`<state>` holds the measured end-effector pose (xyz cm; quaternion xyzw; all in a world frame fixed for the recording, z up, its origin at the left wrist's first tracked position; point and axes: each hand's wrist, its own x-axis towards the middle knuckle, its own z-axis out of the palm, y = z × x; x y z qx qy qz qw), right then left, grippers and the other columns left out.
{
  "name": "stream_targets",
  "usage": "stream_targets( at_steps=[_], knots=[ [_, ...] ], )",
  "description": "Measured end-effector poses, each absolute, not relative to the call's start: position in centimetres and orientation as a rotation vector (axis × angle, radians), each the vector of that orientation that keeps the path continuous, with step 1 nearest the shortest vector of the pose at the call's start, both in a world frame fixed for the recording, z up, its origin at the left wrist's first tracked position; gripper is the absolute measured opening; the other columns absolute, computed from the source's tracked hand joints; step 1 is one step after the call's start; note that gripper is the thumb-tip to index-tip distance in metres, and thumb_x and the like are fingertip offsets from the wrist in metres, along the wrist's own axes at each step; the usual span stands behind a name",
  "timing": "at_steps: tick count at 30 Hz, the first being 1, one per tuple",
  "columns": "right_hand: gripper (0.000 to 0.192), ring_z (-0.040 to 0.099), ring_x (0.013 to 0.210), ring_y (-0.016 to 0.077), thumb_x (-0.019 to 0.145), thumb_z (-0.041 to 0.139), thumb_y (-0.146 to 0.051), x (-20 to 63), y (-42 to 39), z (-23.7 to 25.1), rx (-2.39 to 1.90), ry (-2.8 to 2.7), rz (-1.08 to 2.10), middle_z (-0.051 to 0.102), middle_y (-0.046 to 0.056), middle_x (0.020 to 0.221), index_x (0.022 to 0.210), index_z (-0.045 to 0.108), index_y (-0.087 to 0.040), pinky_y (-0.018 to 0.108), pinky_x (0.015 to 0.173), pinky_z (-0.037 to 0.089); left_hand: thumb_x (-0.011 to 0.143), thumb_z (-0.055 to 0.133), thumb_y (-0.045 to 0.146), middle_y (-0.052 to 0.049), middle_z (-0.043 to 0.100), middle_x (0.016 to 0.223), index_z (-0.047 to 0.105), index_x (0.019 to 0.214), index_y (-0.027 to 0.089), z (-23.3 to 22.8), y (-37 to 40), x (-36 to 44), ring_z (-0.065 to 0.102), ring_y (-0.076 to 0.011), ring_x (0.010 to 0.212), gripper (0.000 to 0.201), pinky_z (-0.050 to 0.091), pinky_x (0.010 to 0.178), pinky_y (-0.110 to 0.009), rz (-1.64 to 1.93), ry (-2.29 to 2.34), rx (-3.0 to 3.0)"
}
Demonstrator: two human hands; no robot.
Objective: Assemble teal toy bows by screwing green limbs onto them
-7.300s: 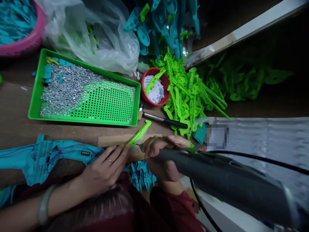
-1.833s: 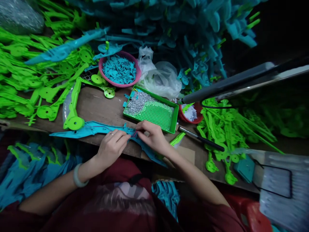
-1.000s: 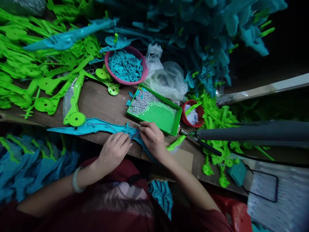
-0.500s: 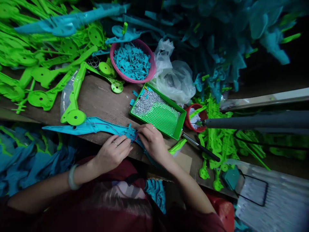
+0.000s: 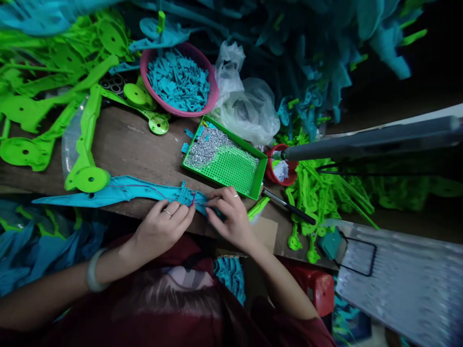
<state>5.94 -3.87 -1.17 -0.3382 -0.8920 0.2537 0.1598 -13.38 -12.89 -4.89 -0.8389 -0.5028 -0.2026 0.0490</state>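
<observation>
A long blue plastic toy shell (image 5: 126, 189) lies along the front edge of the bench, its inside with ribs and posts facing up. A thin red wire (image 5: 193, 198) runs in it, bunched near the posts. My left hand (image 5: 164, 224), with a ring and a bracelet at the wrist, is closed on the shell's near edge, fingertips beside the wire. My right hand (image 5: 231, 219) curls over the shell's right part, with a small gap between thumb and fingers. The fingers hide part of the shell and any small piece there. A green round-ended part (image 5: 90, 179) overlaps the shell's left portion.
Beyond my hands sits a green tray (image 5: 257, 189) of small screws. Behind it are a pink bowl (image 5: 214, 94) of blue pieces and plastic bags (image 5: 253, 108). A grey driver-like tool (image 5: 361, 142) reaches in over a red basket (image 5: 293, 171). Green parts (image 5: 321, 193) pile up right.
The whole view has shifted, so the bench things appear further left. My right fingers have loosened and moved slightly away from the red wire, while my left hand stays on the shell.
</observation>
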Motion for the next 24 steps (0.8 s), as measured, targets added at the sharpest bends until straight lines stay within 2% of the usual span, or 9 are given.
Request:
stream_targets(
  at_steps=[5,10,14,17,20,24],
  knots=[
    [0.017,0.051,0.091,0.0239,0.094,0.049,-0.02,6.1,-5.5,-1.9,-1.106,-2.674,0.579,0.059,0.012,0.096,0.098,0.064,-0.016,0.041,0.077,0.051,0.091,0.044,0.007,-0.009,0.063,0.084,0.063,0.12,0.008,-4.7,-12.6,-12.9,0.058,-0.0237,0.078,0.035,0.048,0.07,-0.038,-0.519,-1.556,-2.541],
    [0.019,0.05,0.092,0.0244,0.096,0.048,-0.022,5.8,-5.6,-2.6,-1.183,-2.62,0.53,0.057,0.012,0.096,0.103,0.066,-0.017,0.041,0.076,0.052,0.093,0.044,0.008,-0.01,0.065,0.086,0.062,0.122,0.009,-4.9,-12.7,-12.5,0.06,-0.024,0.081,0.034,0.049,0.07,-0.037,-0.471,-1.593,-2.558],
    [0.02,0.049,0.091,0.0241,0.095,0.05,-0.022,6.1,-5.4,-2.6,-1.109,-2.641,0.539,0.058,0.012,0.096,0.105,0.066,-0.015,0.041,0.077,0.051,0.094,0.049,0.011,-0.012,0.069,0.097,0.063,0.12,0.01,-5.6,-13.1,-12.5,0.064,-0.025,0.092,0.029,0.053,0.08,-0.038,-0.714,-1.599,-2.501],
    [0.018,0.047,0.088,0.024,0.095,0.05,-0.021,6.2,-5.3,-2.7,-1.008,-2.717,0.397,0.06,0.012,0.091,0.099,0.067,-0.015,0.038,0.071,0.049,0.092,0.06,0.014,-0.015,0.07,0.105,0.065,0.115,0.007,-6.1,-13.5,-12.6,0.064,-0.0269,0.101,0.025,0.054,0.087,-0.038,-0.894,-1.621,-2.413],
    [0.019,0.045,0.084,0.0235,0.096,0.048,-0.018,6.3,-5.4,-2.8,-0.937,-2.774,0.256,0.061,0.01,0.084,0.096,0.066,-0.015,0.037,0.068,0.047,0.089,0.063,0.011,-0.015,0.072,0.106,0.065,0.113,0.004,-6.4,-13.4,-12.8,0.066,-0.026,0.101,0.025,0.054,0.089,-0.038,-0.924,-1.525,-2.437],
    [0.018,0.046,0.084,0.0225,0.096,0.049,-0.016,6.9,-5.5,-2.9,-0.791,-2.79,0.23,0.065,0.009,0.086,0.103,0.065,-0.011,0.038,0.072,0.047,0.088,0.066,0.011,-0.015,0.072,0.11,0.064,0.114,0.001,-6.7,-12.9,-13.4,0.065,-0.0281,0.108,0.028,0.053,0.092,-0.04,-0.939,-1.475,-2.533]
  ],
)
